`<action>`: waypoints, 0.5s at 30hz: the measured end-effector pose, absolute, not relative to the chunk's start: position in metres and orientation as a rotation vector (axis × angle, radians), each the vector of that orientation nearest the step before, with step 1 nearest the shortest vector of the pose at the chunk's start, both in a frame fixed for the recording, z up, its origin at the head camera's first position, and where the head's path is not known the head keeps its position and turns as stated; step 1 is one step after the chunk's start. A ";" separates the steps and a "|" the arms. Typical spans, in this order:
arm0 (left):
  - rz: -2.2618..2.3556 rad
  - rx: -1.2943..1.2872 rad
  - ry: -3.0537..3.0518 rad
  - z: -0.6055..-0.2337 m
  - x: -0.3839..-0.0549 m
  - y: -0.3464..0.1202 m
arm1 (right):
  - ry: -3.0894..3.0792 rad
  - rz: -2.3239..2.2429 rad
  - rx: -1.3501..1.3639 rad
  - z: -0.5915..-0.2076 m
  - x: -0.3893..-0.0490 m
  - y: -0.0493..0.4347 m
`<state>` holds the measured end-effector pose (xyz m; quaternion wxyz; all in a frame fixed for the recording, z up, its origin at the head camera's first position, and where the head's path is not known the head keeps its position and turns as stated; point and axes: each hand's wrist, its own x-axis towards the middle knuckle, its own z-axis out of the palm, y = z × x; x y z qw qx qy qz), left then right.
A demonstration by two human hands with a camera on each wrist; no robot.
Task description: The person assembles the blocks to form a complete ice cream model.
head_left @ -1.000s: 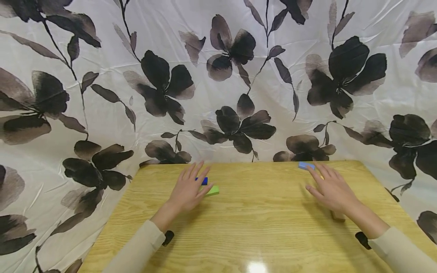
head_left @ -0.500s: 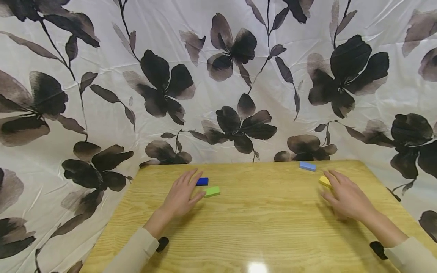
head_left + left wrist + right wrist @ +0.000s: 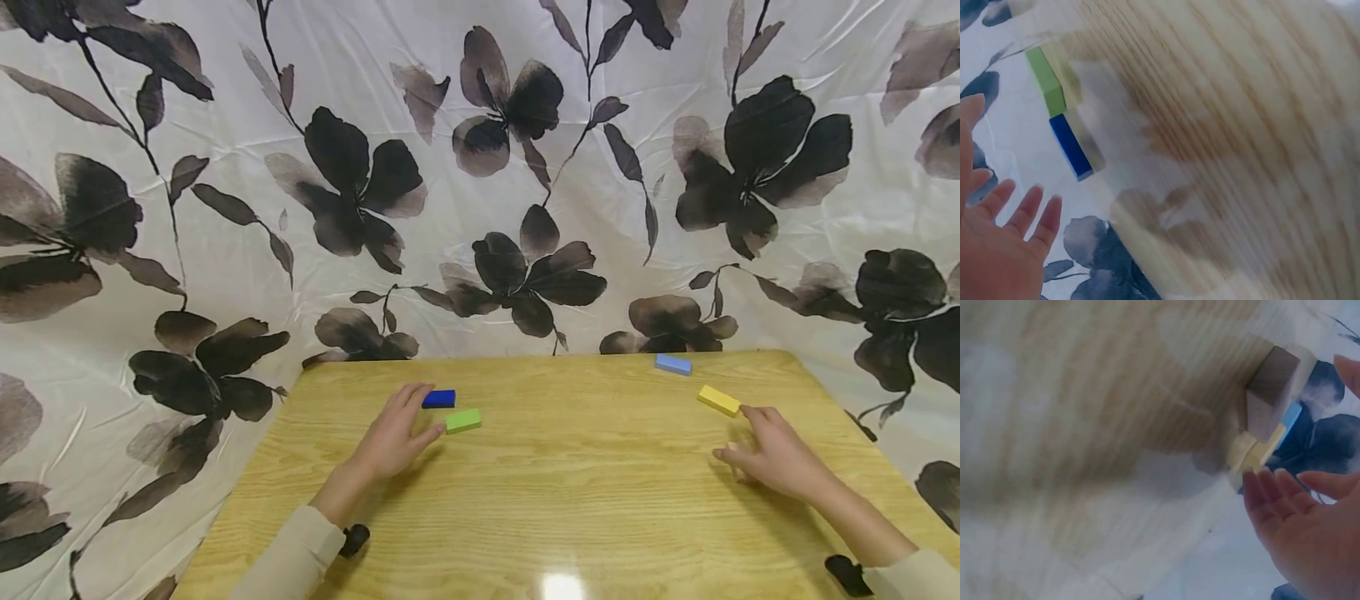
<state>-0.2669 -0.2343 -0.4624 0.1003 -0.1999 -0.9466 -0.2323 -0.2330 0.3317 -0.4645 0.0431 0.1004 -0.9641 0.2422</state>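
Observation:
My left hand (image 3: 390, 433) hovers at the left of the table, its fingers relaxed and holding nothing. Just beyond its fingertips lie a dark blue block (image 3: 439, 399) and a lime green block (image 3: 463, 421), end to end in the left wrist view. On the other side, my right hand (image 3: 780, 462) has loosely bent fingers beside a yellow block (image 3: 719, 401). A brown wooden block (image 3: 1266, 400) shows near its fingers in the right wrist view; the hand mostly hides it in the head view. The right palm (image 3: 1310, 537) holds nothing.
A light blue block (image 3: 673, 364) lies by the table's far edge at the right. The wooden table (image 3: 562, 492) ends against a white curtain (image 3: 442, 217) with dark flowers. A black wrist device (image 3: 847, 575) sits below each sleeve.
My right hand has drawn back to the right and toward me, uncovering the light blue and yellow blocks. The left hand has shifted slightly left and back, showing more of its two blocks.

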 end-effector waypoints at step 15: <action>-0.977 -0.522 -2.913 -0.471 -0.274 -0.229 | -3.074 0.855 0.255 -0.471 -0.226 0.347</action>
